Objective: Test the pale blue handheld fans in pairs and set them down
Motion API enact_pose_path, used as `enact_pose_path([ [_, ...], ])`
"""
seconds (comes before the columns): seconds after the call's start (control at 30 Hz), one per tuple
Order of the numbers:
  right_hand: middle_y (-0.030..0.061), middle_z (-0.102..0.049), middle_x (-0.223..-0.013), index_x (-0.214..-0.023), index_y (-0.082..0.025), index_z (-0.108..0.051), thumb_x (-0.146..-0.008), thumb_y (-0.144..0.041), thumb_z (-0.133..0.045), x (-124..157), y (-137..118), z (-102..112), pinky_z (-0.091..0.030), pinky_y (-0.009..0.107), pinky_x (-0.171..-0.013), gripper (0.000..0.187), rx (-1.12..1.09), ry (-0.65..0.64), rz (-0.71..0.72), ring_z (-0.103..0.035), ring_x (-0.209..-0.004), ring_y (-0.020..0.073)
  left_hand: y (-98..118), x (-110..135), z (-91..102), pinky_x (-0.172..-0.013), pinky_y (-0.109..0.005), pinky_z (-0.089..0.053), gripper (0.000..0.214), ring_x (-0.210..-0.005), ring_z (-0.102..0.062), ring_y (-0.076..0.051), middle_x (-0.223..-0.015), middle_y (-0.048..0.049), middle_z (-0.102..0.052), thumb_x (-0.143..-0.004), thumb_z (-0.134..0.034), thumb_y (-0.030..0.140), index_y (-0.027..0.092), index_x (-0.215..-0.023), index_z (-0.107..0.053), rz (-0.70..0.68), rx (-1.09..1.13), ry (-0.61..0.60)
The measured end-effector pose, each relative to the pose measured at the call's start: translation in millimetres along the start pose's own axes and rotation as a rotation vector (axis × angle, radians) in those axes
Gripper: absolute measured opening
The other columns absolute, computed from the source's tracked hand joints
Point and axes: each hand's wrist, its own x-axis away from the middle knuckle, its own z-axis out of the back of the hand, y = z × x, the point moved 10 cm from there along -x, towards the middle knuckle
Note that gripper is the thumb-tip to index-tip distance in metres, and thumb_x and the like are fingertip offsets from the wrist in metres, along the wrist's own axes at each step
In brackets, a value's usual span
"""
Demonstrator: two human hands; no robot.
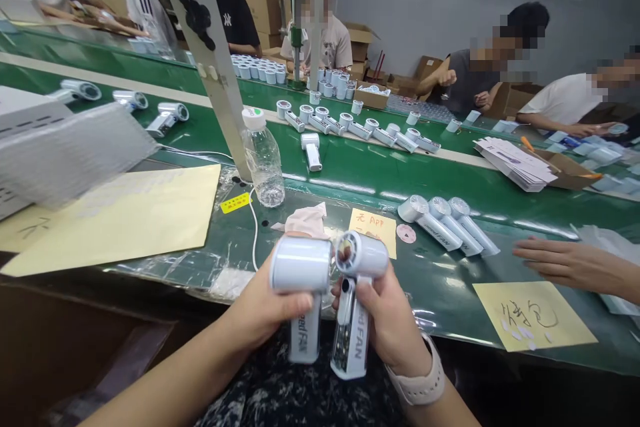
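Note:
My left hand (270,300) is closed round a pale blue handheld fan (303,267), its thumb across the neck and the handle pointing down. In my right hand (395,313) is a second handheld fan (363,257), its round grille facing left. The handle of that one is open along one side, with inner parts showing. Both fans are held side by side above my lap, their heads nearly touching. Just beyond them lie a crumpled tissue (306,219) and a yellow note (373,227) with handwriting. Three handheld fans (445,223) rest in a row to the right.
A co-worker's hand (565,263) reaches in from the right above a yellow paper (535,313). A plastic bottle (265,160) stands by a slanted metal post (210,60). More fans (370,128) line the green conveyor (360,167). Stacked white boxes (55,153) occupy the left.

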Motion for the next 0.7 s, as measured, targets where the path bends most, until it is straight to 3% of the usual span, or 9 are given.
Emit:
enact_pose_path([
  [0.1, 0.002, -0.066, -0.085, -0.141, -0.03, -0.032, -0.082, -0.044, -0.073, -3, 10, -16, -0.056, 0.034, -0.063, 0.073, -0.169, -0.009, -0.17, -0.063, -0.07, 0.0195, -24, -6, -7.0, -0.065, -0.037, -0.058, 0.056, -0.071, -0.067, -0.024, -0.092, -0.0075, -0.072, -0.064, -0.084, 0.052, 0.022, -0.109, -0.069, 0.218, 0.341, 0.059],
  [0.23, 0.0043, -0.066, -0.091, -0.132, -0.028, -0.042, -0.086, -0.04, -0.063, -3, 4, -22, -0.057, 0.037, -0.069, 0.051, -0.267, -0.021, -0.206, -0.064, -0.081, 0.0217, -37, -13, -10.9, -0.052, -0.034, -0.054, 0.043, -0.061, -0.062, -0.022, -0.078, -0.0079, -0.069, -0.07, -0.077, 0.055, 0.019, -0.093, -0.072, 0.38, 0.485, 0.136],
  [0.37, 0.0042, -0.065, -0.092, -0.135, -0.029, -0.039, -0.085, -0.043, -0.064, 0, 0, -20, -0.057, 0.039, -0.07, 0.058, -0.274, -0.016, -0.17, -0.064, -0.081, 0.0223, -41, -13, -12.7, -0.049, -0.032, -0.054, 0.039, -0.058, -0.06, -0.02, -0.07, -0.0069, -0.065, -0.071, -0.076, 0.053, 0.017, -0.087, -0.071, 0.435, 0.517, 0.159],
  [0.53, 0.0037, -0.066, -0.093, -0.148, -0.031, -0.023, -0.086, -0.04, -0.065, 1, 3, -21, -0.056, 0.039, -0.071, 0.075, -0.275, -0.02, -0.165, -0.065, -0.081, 0.0224, -45, -10, -19.1, -0.049, -0.032, -0.056, 0.047, -0.061, -0.062, -0.02, -0.076, -0.0068, -0.066, -0.067, -0.081, 0.051, 0.015, -0.095, -0.071, 0.468, 0.57, 0.101],
  [0.63, 0.0035, -0.067, -0.095, -0.153, -0.034, -0.012, -0.088, -0.041, -0.065, 1, 6, -18, -0.057, 0.041, -0.073, 0.084, -0.226, -0.009, -0.147, -0.067, -0.084, 0.0242, -49, -8, -9.3, -0.049, -0.034, -0.057, 0.052, -0.06, -0.064, -0.021, -0.079, -0.0049, -0.068, -0.062, -0.085, 0.053, 0.018, -0.097, -0.07, 0.462, 0.516, 0.185],
  [0.7, 0.006, -0.068, -0.111, -0.155, -0.035, -0.009, -0.089, -0.042, -0.064, 1, 10, -18, -0.055, 0.045, -0.086, 0.086, -0.177, -0.029, -0.114, -0.067, -0.1, 0.0265, -47, -10, 0.0, -0.049, -0.034, -0.057, 0.056, -0.057, -0.064, -0.021, -0.073, -0.0028, -0.068, -0.055, -0.089, 0.053, 0.019, -0.094, -0.068, 0.396, 0.424, 0.259],
])
